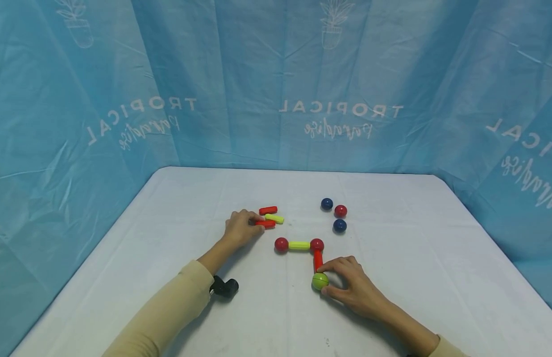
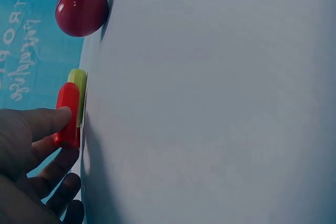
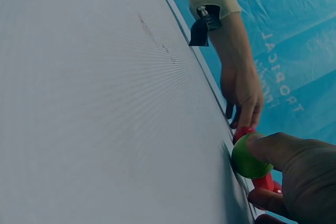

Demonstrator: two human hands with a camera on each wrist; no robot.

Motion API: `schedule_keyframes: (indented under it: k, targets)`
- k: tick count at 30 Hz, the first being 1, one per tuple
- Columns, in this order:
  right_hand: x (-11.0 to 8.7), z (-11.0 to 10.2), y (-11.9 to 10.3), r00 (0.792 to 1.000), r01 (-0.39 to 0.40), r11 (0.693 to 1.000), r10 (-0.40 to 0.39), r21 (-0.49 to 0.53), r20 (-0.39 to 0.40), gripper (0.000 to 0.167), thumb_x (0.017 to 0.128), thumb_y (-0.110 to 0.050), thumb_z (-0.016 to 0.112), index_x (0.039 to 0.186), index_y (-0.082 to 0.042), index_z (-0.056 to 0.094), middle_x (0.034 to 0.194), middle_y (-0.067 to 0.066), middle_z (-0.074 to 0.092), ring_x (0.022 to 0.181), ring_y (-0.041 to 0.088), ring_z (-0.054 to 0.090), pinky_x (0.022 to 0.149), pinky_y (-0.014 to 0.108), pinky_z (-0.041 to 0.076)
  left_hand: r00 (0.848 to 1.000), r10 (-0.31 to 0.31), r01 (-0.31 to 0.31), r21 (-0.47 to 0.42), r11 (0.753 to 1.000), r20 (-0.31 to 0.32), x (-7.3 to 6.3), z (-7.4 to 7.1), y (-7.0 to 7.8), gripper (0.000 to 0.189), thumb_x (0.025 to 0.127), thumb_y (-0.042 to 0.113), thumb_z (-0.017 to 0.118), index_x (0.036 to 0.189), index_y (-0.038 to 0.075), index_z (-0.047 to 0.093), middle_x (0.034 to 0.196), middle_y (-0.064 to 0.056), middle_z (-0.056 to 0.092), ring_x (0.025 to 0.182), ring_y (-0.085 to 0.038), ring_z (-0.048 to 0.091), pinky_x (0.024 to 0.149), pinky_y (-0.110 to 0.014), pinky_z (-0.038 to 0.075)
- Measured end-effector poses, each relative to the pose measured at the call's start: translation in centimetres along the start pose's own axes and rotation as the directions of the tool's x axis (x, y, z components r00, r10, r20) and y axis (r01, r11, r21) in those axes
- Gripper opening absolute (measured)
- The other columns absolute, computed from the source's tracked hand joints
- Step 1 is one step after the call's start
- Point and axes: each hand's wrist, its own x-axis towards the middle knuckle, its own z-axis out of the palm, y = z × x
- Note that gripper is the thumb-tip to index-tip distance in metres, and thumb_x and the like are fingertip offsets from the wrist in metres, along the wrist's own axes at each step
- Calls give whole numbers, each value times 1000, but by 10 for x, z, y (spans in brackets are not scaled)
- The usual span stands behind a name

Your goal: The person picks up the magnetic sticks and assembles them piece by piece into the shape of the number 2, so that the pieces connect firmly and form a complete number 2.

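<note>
My left hand (image 1: pixel 242 227) pinches a red rod (image 1: pixel 266 224) by its left end, thumb on top in the left wrist view (image 2: pixel 67 115). Just behind it lie a yellow-green rod (image 1: pixel 274 218) and another red rod (image 1: pixel 268 210). My right hand (image 1: pixel 353 286) holds a green ball (image 1: pixel 320 281) between thumb and fingers. That ball sits at the near end of a red rod (image 1: pixel 318 260), whose far end meets a red ball (image 1: pixel 317 245). From there a yellow-green rod (image 1: pixel 299 245) runs left to a second red ball (image 1: pixel 281 244).
Behind the joined pieces, two dark blue balls (image 1: pixel 327 204) and a loose red ball (image 1: pixel 340 211) rest on the white-covered table (image 1: pixel 414 238). A black wrist camera (image 1: pixel 225 287) sticks out from the left sleeve. Blue printed curtains (image 1: pixel 276 59) surround the table.
</note>
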Motion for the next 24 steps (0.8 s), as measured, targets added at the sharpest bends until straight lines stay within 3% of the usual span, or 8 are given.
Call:
schedule_keyframes:
  k: [6,13,19,24]
  targets:
    - [0,0,1,1000,12,1000,-12,-4,-7,44,75,-25,78,111,-43,59,112,-19,57,107,10,40,91,43,39,1000,-11,10,-59,998,-8,-13,-10,-4,27,83,21,69,109,14,70,105,-5,64,104,-23,51,88,-43,39]
    - [0,0,1,1000,14,1000,-14,-6,-1,44,75,-26,78,110,-44,58,113,-18,57,107,10,41,91,42,40,1000,-8,11,-136,991,21,-46,-17,-4,24,82,22,71,106,18,70,104,-3,60,101,-20,49,71,-28,44]
    - [0,-1,1,1000,3,1000,-3,-5,-7,46,74,-23,78,110,-44,59,112,-19,57,106,10,40,91,41,39,997,70,-63,-159,985,40,-82,-13,4,18,80,18,72,99,22,73,95,4,63,94,-16,49,74,-30,37]
    - [1,0,1,1000,-1,1000,1,3,-6,46,74,-22,78,110,-43,59,112,-18,57,107,10,40,91,42,39,984,163,-151,-145,978,71,-104,-2,15,18,79,15,72,95,23,73,90,8,62,91,-15,49,79,-34,32]
